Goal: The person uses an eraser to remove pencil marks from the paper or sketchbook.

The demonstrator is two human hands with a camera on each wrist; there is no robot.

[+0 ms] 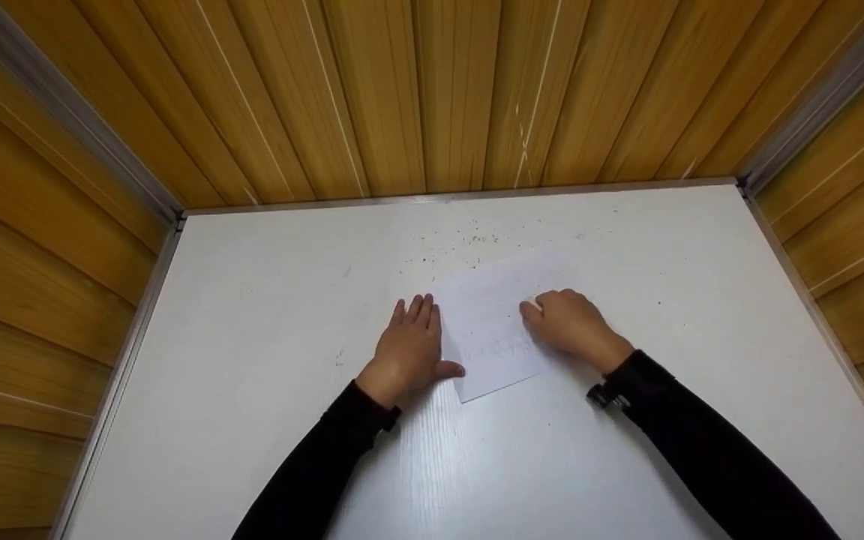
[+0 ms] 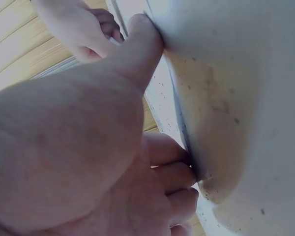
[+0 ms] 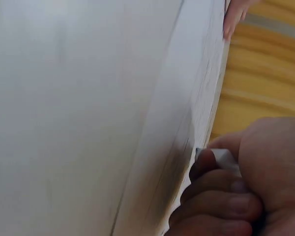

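So far the sheet of paper lies flat on the white table at the centre of the frame, apparently not folded yet. The left hand rests flat at its left edge with straight fingers, while the right hand pinches its right edge with curled fingers. The faint print on the paper is too small to read, and both wrist views are blurred.

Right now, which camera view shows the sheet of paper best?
The head view: the whole sheet of paper lies on the white table between the left hand and right hand. The left wrist view shows only a blurred strip of it by the thumb. The right wrist view shows one edge close up, at the fingertips.
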